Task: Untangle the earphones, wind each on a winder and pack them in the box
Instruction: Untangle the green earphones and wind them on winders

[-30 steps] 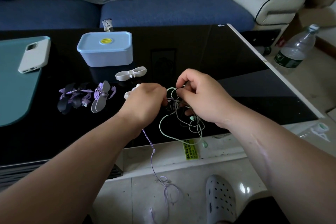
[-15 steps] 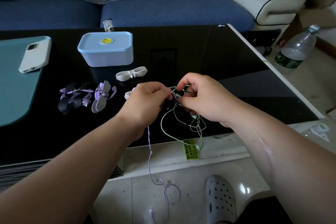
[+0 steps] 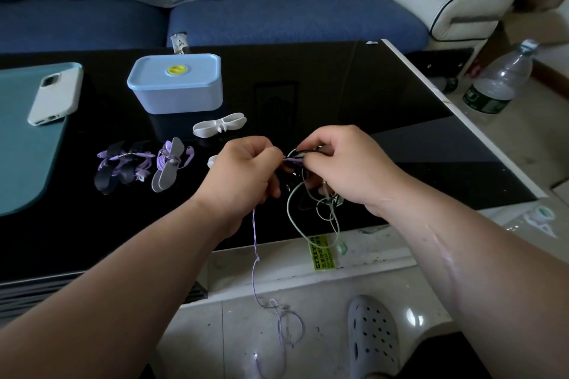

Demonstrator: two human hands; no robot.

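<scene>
My left hand (image 3: 243, 172) pinches a purple earphone cord (image 3: 255, 243) that hangs down past the table edge to the floor. My right hand (image 3: 345, 163) grips a knot of green and black earphone cords (image 3: 311, 203) just above the black table (image 3: 354, 95). The two hands meet fingertip to fingertip over the knot. A light blue lidded box (image 3: 177, 83) stands behind them. A white winder (image 3: 219, 124) lies bare in front of the box. A grey winder wound with purple cord (image 3: 169, 163) and a dark winder with purple cord (image 3: 121, 168) lie to the left.
A white phone (image 3: 55, 95) rests on a teal mat (image 3: 21, 144) at the left. A blue sofa runs behind the table. A plastic bottle (image 3: 495, 83) stands on the floor at the right. A grey clog (image 3: 374, 338) is below the table edge.
Both hands have risen slightly and closed together over the knot. The purple cord now hangs straighter from my left hand.
</scene>
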